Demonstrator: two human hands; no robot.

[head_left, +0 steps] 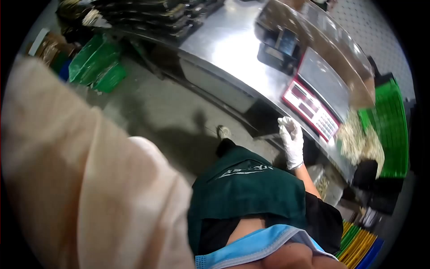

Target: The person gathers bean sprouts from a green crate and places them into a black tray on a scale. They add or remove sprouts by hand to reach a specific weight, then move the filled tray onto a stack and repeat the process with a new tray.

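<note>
My right hand (292, 142), in a white glove, is beside the front edge of the steel table (215, 42), just left of a red-framed scale (309, 104). Its fingers are loosely curled with a gap between them, and nothing shows in them. A large, blurred beige shape fills the left foreground; it looks like my left hand (103, 179) very close to the camera, with its fingers not distinguishable. Below the right hand are a dark green apron (251, 190) and a blue face mask (264, 244).
Stacked dark trays (152, 18) stand at the table's back left. A dark device (280, 47) and a brown carton (322, 40) are behind the scale. Pale stringy material (360, 141) lies by a green crate (389, 125). Green baskets (98, 65) stand on the floor at left.
</note>
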